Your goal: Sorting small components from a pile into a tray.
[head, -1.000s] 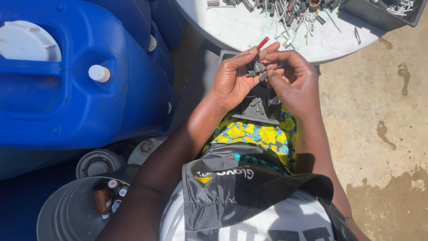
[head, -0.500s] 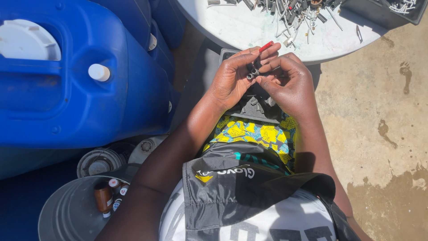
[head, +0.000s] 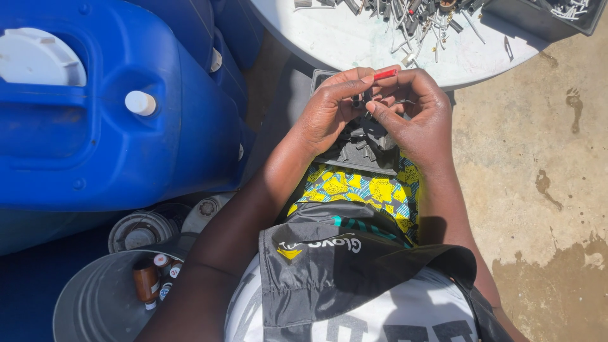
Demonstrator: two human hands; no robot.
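The small dark part (head: 360, 101) with a red-tipped piece (head: 384, 75) sits pinched between the two hands, above the person's lap and just short of the round white counter (head: 354, 44). The left hand (head: 329, 111) comes in from about 8 o'clock of the part, its fingers curled narrow with thumb and fingertips closed on the dark piece. The right hand (head: 415, 117) closes in from about 4 o'clock, its fingers bent over the top so that the red tip shows at 1 o'clock, between the fingertips of both hands. The hands touch each other around the part.

Directly under the hands, at 6 o'clock, a grey moulded plastic piece (head: 367, 142) rests on the yellow patterned cloth (head: 361, 187) over the lap. On the counter at 12 o'clock lies a heap of small metal and plastic parts (head: 411, 16). A large blue drum (head: 114, 107) stands well off at 9 o'clock, and a grey bucket (head: 95, 304) holding small bottles sits at 7 o'clock.
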